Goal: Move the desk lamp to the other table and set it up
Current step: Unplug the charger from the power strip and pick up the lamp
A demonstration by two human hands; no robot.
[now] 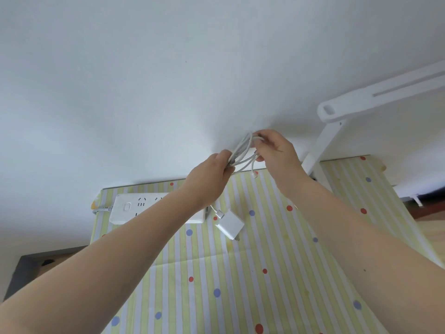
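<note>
Flanking coiled cable (243, 150): power strip (134, 208), adapter (230, 223)

Desk lamp (375, 102): head runs off the right edge, base hidden behind right forearm. Power strip (134, 208): right half covered by left forearm. Cable (243, 153) ends buried in both fists; adapter (230, 224) prongs too small to read.

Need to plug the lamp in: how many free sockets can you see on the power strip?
2, both near the switch end of the power strip, side by side. The left forearm covers the rest, so more may be hidden.
</note>
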